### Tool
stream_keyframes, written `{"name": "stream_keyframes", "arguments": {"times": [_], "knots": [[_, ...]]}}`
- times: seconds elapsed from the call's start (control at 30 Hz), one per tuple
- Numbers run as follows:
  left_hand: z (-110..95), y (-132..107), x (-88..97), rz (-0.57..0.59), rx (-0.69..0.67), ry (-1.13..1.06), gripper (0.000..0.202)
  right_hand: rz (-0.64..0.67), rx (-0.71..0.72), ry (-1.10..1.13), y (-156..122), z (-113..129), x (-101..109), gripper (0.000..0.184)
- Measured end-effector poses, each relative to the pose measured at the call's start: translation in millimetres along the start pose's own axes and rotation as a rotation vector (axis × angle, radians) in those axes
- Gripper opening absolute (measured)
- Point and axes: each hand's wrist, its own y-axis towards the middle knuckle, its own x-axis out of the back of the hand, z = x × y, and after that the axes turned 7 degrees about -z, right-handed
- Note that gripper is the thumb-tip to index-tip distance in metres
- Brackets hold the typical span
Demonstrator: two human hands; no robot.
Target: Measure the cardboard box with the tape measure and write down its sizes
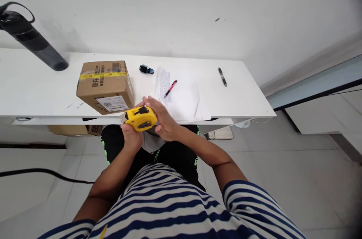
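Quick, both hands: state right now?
Left hand: closed, holding the yellow tape measure.
Right hand: open, cupped at the yellow tape measure's right side; contact unclear.

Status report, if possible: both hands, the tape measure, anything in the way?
Left hand gripping yellow tape measure. Right hand at its right side. Held near front edge of desk. Cardboard box close by, nothing seen blocking.

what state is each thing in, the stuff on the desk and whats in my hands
yellow tape measure: gripped by left hand, right hand against it
cardboard box: closed, taped
dark bottle: standing
papers: lying loose
red pen: lying on the papers
dark pen: lying on the desk
small dark gadget: lying, on or off unclear
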Motion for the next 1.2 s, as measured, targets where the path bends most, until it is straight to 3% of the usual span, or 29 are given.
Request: {"name": "stream_keyframes", "arguments": {"times": [0.1,0.17,0.23,0.33,0.4,0.53,0.67,0.8,0.97,1.07,1.2], "knots": [[14.2,23.4,0.4,-0.028,-0.036,0.024,0.076,-0.019,-0.131,-0.227,11.8,-48.2,42.8,0.059],[17.6,43.0,-0.7,0.170,-0.124,0.168,0.066,0.072,-0.226,-0.458,23.5,-86.2,64.6,0.050],[18.1,60.9,-6.7,0.350,-0.181,0.274,0.064,0.205,-0.212,-0.611,34.0,-117.3,74.3,0.047],[20.8,81.5,-19.5,0.515,-0.171,0.305,0.061,0.355,-0.126,-0.625,43.3,-137.9,72.4,0.035],[24.9,90.5,-24.4,0.649,-0.149,0.335,0.057,0.288,-0.149,-0.571,44.0,-135.2,69.3,0.032],[32.3,95.9,-20.8,0.834,-0.062,0.468,0.051,-0.066,-0.356,-0.271,32.9,-115.6,68.3,0.052],[33.1,91.2,-13.7,0.855,-0.040,0.545,0.051,-0.313,-0.307,-0.007,16.0,-106.0,58.1,0.057],[31.4,86.6,-12.6,0.825,-0.035,0.556,0.051,-0.430,-0.339,0.053,8.4,-107.9,43.9,0.058],[32.5,83.6,-13.4,0.794,-0.060,0.558,0.047,-0.408,-0.529,0.372,9.4,-108.8,40.1,0.057],[34.0,82.9,-12.9,0.792,-0.068,0.564,0.046,-0.297,-0.622,0.281,7.8,-106.7,38.9,0.053],[35.7,83.2,-12.2,0.798,-0.072,0.565,0.044,-0.164,-0.641,0.265,5.6,-103.4,37.5,0.073]]}}
